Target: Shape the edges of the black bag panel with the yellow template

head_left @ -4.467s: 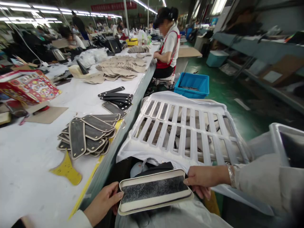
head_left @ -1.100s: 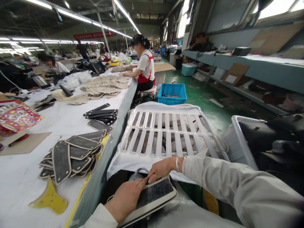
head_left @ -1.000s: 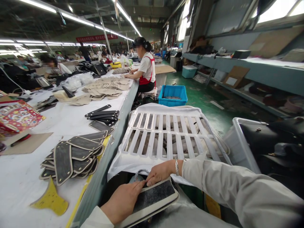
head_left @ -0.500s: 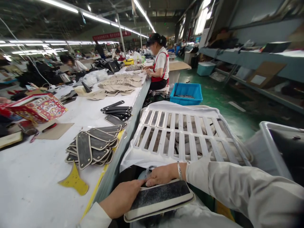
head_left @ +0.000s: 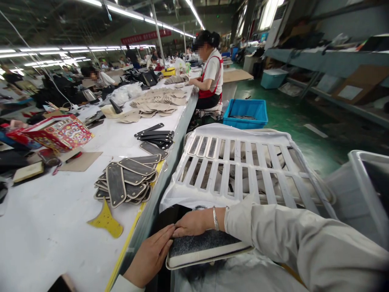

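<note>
A long flat panel (head_left: 206,249), dark in the middle with a cream border, lies across my lap at the bottom centre. My left hand (head_left: 150,255) rests flat against its left end, fingers together. My right hand (head_left: 194,223) reaches across from the right and presses on the panel's upper left corner; a bracelet shows on its wrist. Both hands touch the panel. A pile of similar dark panels with pale edges (head_left: 127,182) lies on the white table (head_left: 45,227) just left of my hands.
A white slatted crate (head_left: 240,170) stands right ahead, a grey bin (head_left: 367,190) at right. A yellow template (head_left: 106,221), black strips (head_left: 154,136), tan cut pieces (head_left: 158,101) and a red printed box (head_left: 59,132) lie on the table. A person in a red apron (head_left: 211,73) sits farther along, beside a blue bin (head_left: 246,113).
My right hand has moved from the panel's right end across to its left end beside my left hand. The view has swung slightly; the panel stays on my lap.
</note>
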A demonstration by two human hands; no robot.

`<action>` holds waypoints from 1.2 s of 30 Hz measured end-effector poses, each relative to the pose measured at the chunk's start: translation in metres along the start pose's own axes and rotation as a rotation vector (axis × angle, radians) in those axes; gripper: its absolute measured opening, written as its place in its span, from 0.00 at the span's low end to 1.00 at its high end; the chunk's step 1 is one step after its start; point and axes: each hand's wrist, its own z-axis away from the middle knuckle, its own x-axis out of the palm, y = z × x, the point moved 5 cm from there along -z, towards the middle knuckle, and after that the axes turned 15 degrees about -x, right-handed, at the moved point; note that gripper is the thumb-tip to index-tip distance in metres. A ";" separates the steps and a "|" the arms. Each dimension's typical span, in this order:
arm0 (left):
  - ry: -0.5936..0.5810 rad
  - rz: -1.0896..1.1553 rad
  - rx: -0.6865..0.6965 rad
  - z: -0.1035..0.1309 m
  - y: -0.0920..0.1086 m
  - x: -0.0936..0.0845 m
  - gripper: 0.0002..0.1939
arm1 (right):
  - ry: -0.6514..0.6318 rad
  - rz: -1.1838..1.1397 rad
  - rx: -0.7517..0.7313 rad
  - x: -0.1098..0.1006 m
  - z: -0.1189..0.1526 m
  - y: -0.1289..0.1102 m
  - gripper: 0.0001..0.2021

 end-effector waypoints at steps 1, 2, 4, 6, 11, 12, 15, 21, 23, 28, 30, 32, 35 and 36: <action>0.011 -0.052 0.017 -0.001 0.002 -0.001 0.18 | 0.015 -0.010 -0.008 -0.001 0.003 0.000 0.20; 0.019 -0.101 0.028 -0.002 0.003 -0.001 0.18 | 0.034 -0.027 -0.013 -0.002 0.008 0.001 0.20; 0.026 -0.184 0.037 -0.004 0.005 -0.001 0.17 | 0.050 -0.072 -0.006 -0.005 0.026 0.003 0.22; 0.022 -0.236 0.039 -0.004 0.007 0.000 0.18 | 0.039 -0.133 0.008 -0.008 0.052 0.006 0.23; 0.027 -0.241 0.028 -0.003 0.008 -0.002 0.17 | 0.065 -0.273 0.187 -0.017 0.129 0.020 0.23; 0.034 -0.246 0.026 -0.003 0.008 -0.002 0.17 | 0.078 -0.269 0.240 -0.018 0.143 0.024 0.23; 0.078 -0.307 0.031 -0.006 0.018 -0.003 0.16 | 0.135 -0.239 0.336 -0.018 0.174 0.026 0.23; 0.087 -0.183 0.176 -0.010 0.099 0.023 0.22 | 0.758 0.073 0.255 0.000 0.212 -0.025 0.19; 0.060 -0.092 0.192 -0.013 0.128 0.039 0.18 | 0.863 0.219 0.160 0.021 0.219 -0.048 0.16; 0.029 0.025 0.078 -0.025 0.160 0.062 0.09 | 0.960 0.378 0.168 0.073 0.225 -0.054 0.06; 0.036 0.033 0.051 -0.028 0.163 0.063 0.09 | 1.019 0.390 0.209 0.082 0.226 -0.047 0.08; 0.039 0.010 0.036 -0.028 0.164 0.063 0.10 | 1.034 0.391 0.230 0.086 0.227 -0.042 0.09; 0.057 -0.030 0.019 -0.027 0.165 0.064 0.11 | 0.995 0.398 0.217 0.086 0.229 -0.040 0.08; 0.066 -0.032 0.015 -0.026 0.166 0.065 0.11 | 0.989 0.400 0.213 0.086 0.229 -0.040 0.07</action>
